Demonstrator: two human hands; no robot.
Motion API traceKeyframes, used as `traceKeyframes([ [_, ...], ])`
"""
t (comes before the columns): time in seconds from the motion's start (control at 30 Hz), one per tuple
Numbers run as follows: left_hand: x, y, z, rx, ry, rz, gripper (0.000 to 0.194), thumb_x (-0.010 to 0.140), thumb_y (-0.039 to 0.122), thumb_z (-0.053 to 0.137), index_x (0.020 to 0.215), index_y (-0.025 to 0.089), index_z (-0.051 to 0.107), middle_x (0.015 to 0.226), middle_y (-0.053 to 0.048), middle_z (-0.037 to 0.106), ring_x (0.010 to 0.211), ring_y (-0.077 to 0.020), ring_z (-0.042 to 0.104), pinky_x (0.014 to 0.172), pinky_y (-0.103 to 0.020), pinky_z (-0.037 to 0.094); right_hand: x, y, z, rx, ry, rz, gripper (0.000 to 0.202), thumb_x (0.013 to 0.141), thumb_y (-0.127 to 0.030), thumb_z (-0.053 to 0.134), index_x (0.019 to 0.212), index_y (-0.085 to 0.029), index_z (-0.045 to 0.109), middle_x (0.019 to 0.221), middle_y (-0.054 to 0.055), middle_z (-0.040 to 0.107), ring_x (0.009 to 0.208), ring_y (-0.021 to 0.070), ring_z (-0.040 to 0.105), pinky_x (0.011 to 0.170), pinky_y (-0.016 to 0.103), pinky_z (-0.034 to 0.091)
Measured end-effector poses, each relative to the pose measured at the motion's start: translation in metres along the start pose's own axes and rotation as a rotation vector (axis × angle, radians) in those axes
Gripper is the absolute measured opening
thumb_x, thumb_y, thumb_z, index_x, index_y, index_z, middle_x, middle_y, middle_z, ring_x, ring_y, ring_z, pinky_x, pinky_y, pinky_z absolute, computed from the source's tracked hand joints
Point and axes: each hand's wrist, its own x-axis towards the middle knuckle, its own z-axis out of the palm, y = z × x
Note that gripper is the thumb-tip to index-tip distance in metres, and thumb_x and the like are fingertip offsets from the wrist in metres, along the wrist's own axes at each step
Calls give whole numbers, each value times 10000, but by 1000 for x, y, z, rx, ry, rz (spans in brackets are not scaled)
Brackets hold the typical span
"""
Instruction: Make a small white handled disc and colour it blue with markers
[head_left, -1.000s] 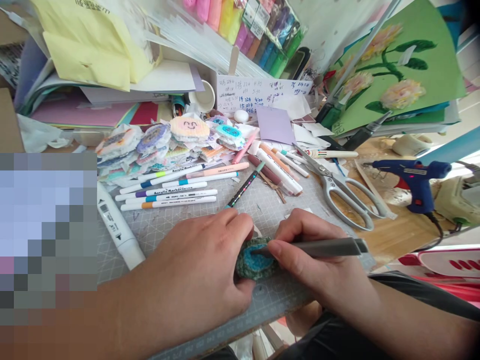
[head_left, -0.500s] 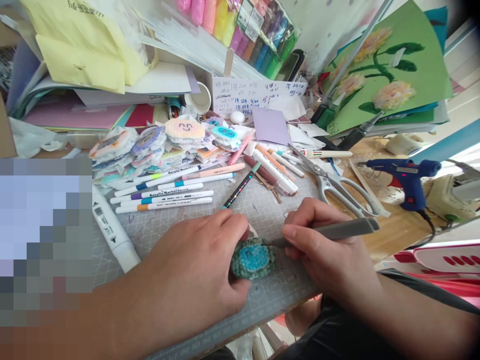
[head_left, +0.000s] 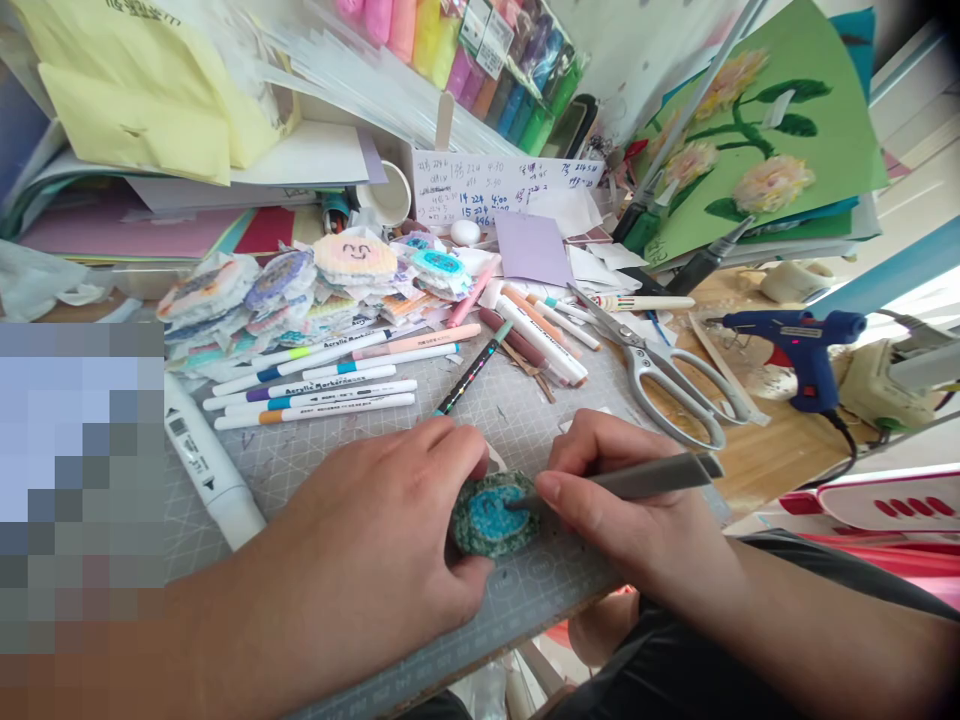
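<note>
Between the thumb and fingers of my left hand (head_left: 405, 510) is a small oval craft piece (head_left: 491, 515), dark green round the edge with a bright blue middle. It rests at the front of the grey cutting mat (head_left: 517, 610). My right hand (head_left: 622, 500) pinches a grey marker pen (head_left: 645, 478), whose dark tip touches the blue middle. Small dark marks show on the blue near the tip. The piece's left end is partly hidden by my left hand.
Several white acrylic markers (head_left: 322, 405) lie behind my hands, beside a pile of similar decorated pieces (head_left: 352, 260). Open scissors (head_left: 667, 375) lie to the right, with a blue glue gun (head_left: 806, 340) farther out. A thick white marker (head_left: 214, 465) lies left.
The marker tip has moved left, from the green edge onto the blue middle. My right hand has come closer to the piece, and the whole view has shifted slightly.
</note>
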Motion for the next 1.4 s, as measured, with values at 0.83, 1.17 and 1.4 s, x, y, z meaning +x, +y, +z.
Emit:
traceKeyframes([
  [0.83, 1, -1, 1, -5, 1, -11, 220, 638, 281, 590, 851, 240, 549, 867, -11, 608, 792, -262, 592, 656, -373, 406, -7, 5, 0, 127, -32, 41, 258, 737, -281, 653, 577, -214, 461, 500, -43, 462, 467, 105, 387, 430, 245, 272],
  [1.17, 0, -1, 1, 4, 12, 13, 198, 647, 272, 576, 839, 238, 546, 845, -7, 605, 771, -257, 597, 640, -363, 394, -5, -2, 2, -21, -82, -13, 243, 745, -258, 590, 568, -215, 429, 519, -42, 445, 481, 103, 381, 439, 245, 291],
  [1.4, 2, -3, 4, 5, 7, 4, 209, 645, 281, 592, 846, 244, 547, 859, -1, 594, 786, -251, 583, 654, -357, 393, -4, 0, 0, -2, -15, 1, 238, 738, -248, 582, 556, -214, 432, 505, -46, 439, 481, 101, 379, 439, 240, 296],
])
